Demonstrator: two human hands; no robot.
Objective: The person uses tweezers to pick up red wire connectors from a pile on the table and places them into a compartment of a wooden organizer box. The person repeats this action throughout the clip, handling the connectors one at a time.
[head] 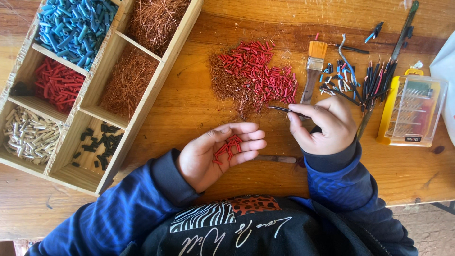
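My left hand (215, 151) lies palm up on the wooden table, cupping several small red tube pieces (227, 147) on its fingers. My right hand (327, 124) pinches dark tweezers (284, 109), whose tips point left toward a pile of red tube pieces (258, 71) mixed with fine copper strands (232, 87). The pile lies just beyond both hands. Both sleeves are blue.
A wooden divided tray (142, 90) at the left holds blue, red, beige and black tube pieces and copper strands in separate compartments. A paintbrush (313, 66), loose coloured wires (360, 80) and a yellow clear-lidded tool case (412, 111) lie at the right.
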